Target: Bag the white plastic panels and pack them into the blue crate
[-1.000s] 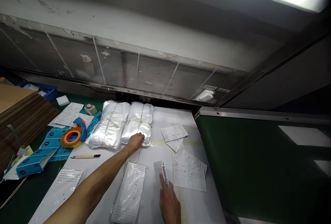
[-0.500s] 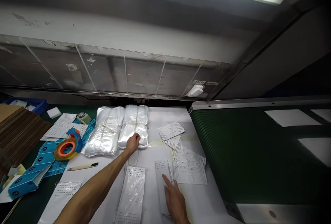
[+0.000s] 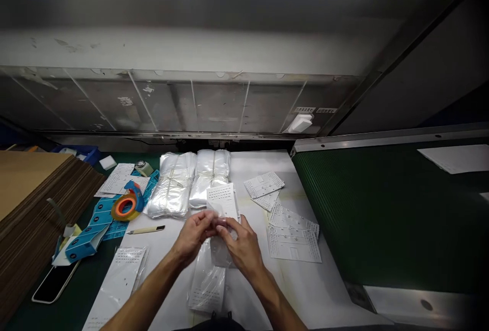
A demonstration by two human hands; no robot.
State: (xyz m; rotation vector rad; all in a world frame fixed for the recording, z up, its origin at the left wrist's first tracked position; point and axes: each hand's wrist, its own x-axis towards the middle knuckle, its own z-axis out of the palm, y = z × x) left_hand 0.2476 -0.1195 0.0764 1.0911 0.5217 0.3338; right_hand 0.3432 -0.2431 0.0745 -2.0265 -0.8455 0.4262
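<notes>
My left hand (image 3: 195, 234) and my right hand (image 3: 242, 247) meet above the middle of the white work surface. The left fingers pinch a thin clear plastic bag (image 3: 220, 253), part of which hangs below the hands. My right hand is closed on a white card printed with short black dashes (image 3: 221, 198), its thumb and forefinger also at the bag's edge. The card stands up beyond the fingers; its lower part is hidden. Beneath lies a bagged printed card (image 3: 206, 290), partly covered by the hands. Two tied bundles of clear bags (image 3: 172, 183) lie behind.
Loose printed sheets (image 3: 294, 244) lie at right, beside a green conveyor belt (image 3: 367, 219). Leftward are a utility knife (image 3: 145, 229), a tape dispenser (image 3: 128, 206), a blue label strip (image 3: 89, 239), a phone (image 3: 55, 284), stacked cardboard (image 3: 42, 209) and another bagged card (image 3: 118, 282).
My left hand has come back from the bag bundle with a clear bag. My right hand has lifted the printed card off the surface, and both hands are now together. The view has shifted.
</notes>
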